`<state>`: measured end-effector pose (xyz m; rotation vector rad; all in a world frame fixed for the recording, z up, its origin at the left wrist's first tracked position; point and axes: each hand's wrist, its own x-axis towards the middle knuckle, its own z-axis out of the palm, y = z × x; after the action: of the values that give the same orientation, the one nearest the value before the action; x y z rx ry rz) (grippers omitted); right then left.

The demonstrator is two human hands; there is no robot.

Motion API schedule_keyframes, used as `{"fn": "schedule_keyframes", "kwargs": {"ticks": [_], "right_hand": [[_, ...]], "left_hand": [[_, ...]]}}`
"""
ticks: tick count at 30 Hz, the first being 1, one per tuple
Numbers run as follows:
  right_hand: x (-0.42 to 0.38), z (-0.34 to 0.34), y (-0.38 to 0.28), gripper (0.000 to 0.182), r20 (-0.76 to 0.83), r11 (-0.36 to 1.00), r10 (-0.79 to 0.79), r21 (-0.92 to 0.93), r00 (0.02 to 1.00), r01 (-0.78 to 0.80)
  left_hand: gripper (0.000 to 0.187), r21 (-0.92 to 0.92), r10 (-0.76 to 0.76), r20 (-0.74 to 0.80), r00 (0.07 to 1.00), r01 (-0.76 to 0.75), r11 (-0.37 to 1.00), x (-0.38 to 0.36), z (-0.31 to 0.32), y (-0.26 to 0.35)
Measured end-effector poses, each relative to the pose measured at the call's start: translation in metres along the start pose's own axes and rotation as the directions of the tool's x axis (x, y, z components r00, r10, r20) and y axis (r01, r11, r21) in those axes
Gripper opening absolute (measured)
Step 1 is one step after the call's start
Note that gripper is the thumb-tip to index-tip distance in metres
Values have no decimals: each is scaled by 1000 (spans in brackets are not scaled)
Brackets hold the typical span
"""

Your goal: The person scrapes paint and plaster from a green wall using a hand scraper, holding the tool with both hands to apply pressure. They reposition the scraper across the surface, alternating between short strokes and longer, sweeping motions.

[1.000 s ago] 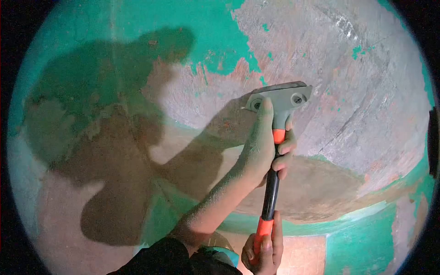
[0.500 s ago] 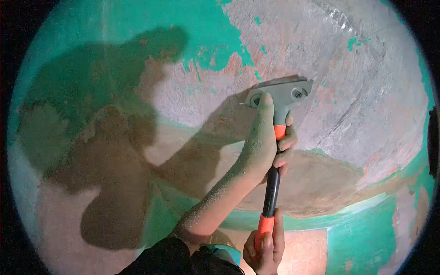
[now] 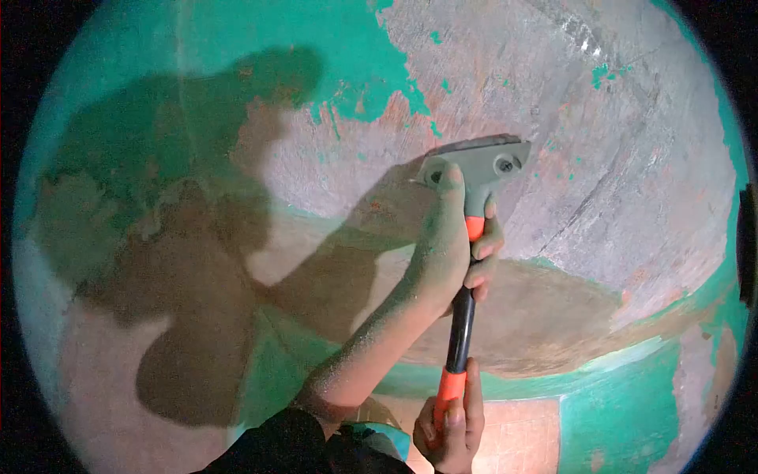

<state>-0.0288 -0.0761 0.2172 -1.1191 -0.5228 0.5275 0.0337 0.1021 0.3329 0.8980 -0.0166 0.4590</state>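
A scraper [image 3: 474, 170] with a wide grey head and a black and orange handle lies against the patchy wall surface. My left hand [image 3: 454, 245] is wrapped round the upper handle, its thumb pressed on the grey head. Pale dust covers that hand and forearm. Lower down, my right hand [image 3: 452, 426] grips the orange end of the handle. Most of the blade's edge meets bare grey plaster [image 3: 521, 87], below remaining green paint [image 3: 316, 47].
A dark shadow [image 3: 189, 316] falls across the left side. Under the curved brown band [image 3: 521, 332] are more green paint [image 3: 620, 411] and a tiled surface [image 3: 517, 434]. A dark object [image 3: 746, 245] stands at the right edge.
The scraper and both hands have shifted slightly left in the view, and the head sits a little lower. Both hands keep their hold.
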Motion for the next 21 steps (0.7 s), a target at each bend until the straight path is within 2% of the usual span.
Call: {"fn": "schedule_keyframes", "kwargs": {"ticks": [3, 4, 7, 11, 14, 17, 20, 21], "right_hand": [[5, 1, -6, 80, 28, 998, 19, -65, 999, -17], [11, 1, -2, 79, 80, 998, -50, -32, 996, 53], [11, -11, 7, 57, 174, 978, -187, -55, 967, 199], [21, -15, 1, 56, 247, 943, -276, -116, 929, 311], [18, -16, -5, 56, 241, 967, -201, -109, 950, 232], [16, -24, 3, 56, 251, 938, -285, -123, 925, 323], [26, -14, -6, 56, 234, 953, -232, -140, 944, 269], [25, -17, -6, 56, 249, 951, -243, -131, 938, 281]], "left_hand": [[61, 4, 43, -2, 999, -43, 999, 3, 4, 8], [61, -2, 63, 7, 998, -63, 998, 6, 6, 11], [61, -15, 19, -10, 1000, -19, 1000, 3, 1, 3], [58, -47, 77, -96, 992, -82, 996, 5, 10, 4], [57, -47, 95, -110, 989, -100, 994, 7, 10, 6], [56, -86, 48, -99, 994, -57, 995, 3, 7, -1], [56, -87, 116, -121, 986, -127, 988, 7, 13, 19], [56, -97, 92, -121, 988, -104, 990, 7, 13, 17]]}}
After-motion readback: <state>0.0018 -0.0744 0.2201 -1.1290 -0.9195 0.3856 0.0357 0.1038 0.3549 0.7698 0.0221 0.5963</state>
